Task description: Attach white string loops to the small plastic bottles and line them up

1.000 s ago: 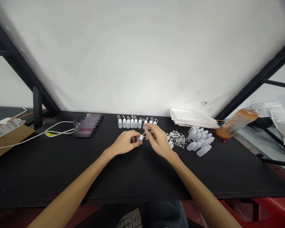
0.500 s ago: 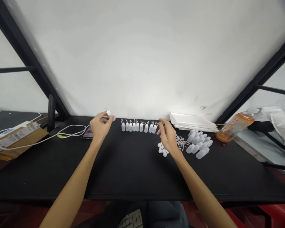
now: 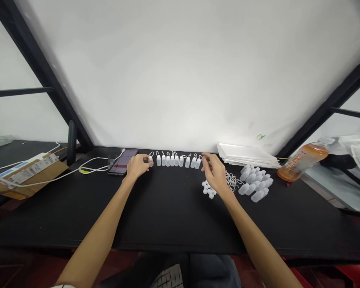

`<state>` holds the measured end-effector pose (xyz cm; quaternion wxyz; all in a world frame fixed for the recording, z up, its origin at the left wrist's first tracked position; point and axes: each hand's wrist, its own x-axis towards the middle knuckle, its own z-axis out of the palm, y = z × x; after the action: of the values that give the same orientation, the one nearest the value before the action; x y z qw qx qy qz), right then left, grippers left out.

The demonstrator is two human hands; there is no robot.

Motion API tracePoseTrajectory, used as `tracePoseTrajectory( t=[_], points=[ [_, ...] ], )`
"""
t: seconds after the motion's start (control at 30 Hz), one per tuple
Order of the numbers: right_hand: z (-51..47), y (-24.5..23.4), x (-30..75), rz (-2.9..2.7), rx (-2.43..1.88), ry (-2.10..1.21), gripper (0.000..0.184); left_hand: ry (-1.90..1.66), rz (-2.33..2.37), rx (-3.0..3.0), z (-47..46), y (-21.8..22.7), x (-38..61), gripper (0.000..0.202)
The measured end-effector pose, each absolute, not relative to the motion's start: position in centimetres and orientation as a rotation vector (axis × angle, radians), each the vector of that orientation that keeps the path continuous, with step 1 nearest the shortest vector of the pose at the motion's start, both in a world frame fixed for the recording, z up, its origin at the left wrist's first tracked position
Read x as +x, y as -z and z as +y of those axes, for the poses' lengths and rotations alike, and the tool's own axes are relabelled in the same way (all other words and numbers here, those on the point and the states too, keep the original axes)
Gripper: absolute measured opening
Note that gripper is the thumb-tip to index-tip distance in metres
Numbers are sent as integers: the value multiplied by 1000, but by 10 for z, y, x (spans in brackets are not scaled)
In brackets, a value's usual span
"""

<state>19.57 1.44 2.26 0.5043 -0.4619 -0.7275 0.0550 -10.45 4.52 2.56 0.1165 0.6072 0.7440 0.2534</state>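
My left hand (image 3: 137, 165) pinches a small white bottle (image 3: 151, 161) with a looped cord at its cap. This bottle stands upright at the left end of a row of similar small bottles (image 3: 176, 161), each with a white cord loop on top. By the row's right end is my right hand (image 3: 215, 171), its fingers slightly curled and apart, with nothing visible in them. The nearest bottle (image 3: 198, 163) there leans a little. Below and beside my right hand lie a cluster of white caps (image 3: 210, 192) and a heap of white cords (image 3: 232, 182).
Small bottles without cords (image 3: 256, 184) lie grouped at the right, before a stack of white sheets (image 3: 247, 155). Farther right, an orange drink bottle (image 3: 303, 162) leans. At left are a phone (image 3: 123, 163), a white cable (image 3: 63, 175) and a cardboard package (image 3: 33, 176).
My left hand has lowered the small bottle from the air onto the table at the row's left end, uncovering the phone. My right hand stays by the right end. The view has shifted slightly.
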Motion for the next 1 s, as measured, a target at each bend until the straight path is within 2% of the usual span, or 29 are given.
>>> tracePoseTrajectory(
  t=[0.4, 0.6, 0.73, 0.8, 0.87, 1.0],
  points=[
    [13, -24, 196, -1768, -1113, -150, 27, -979, 1955, 1801, 56, -6, -110, 19],
    [15, -28, 203, -1765, -1135, -89, 24, -940, 1948, 1839, 58, -4, -115, 41],
    [20, -31, 214, -1699, -1226, -16, 19, -937, 2116, 1911, 51, -16, -112, 60],
    [23, -30, 218, -1654, -1289, 23, 16, -1035, 2195, 1918, 45, -24, -106, 63],
    [25, -30, 222, -1615, -1339, 58, 15, -1266, 2210, 1942, 38, -31, -98, 61],
    [28, -32, 230, -1605, -1433, 117, 13, -1686, 2058, 1994, 28, -34, -77, 39]
  ],
)
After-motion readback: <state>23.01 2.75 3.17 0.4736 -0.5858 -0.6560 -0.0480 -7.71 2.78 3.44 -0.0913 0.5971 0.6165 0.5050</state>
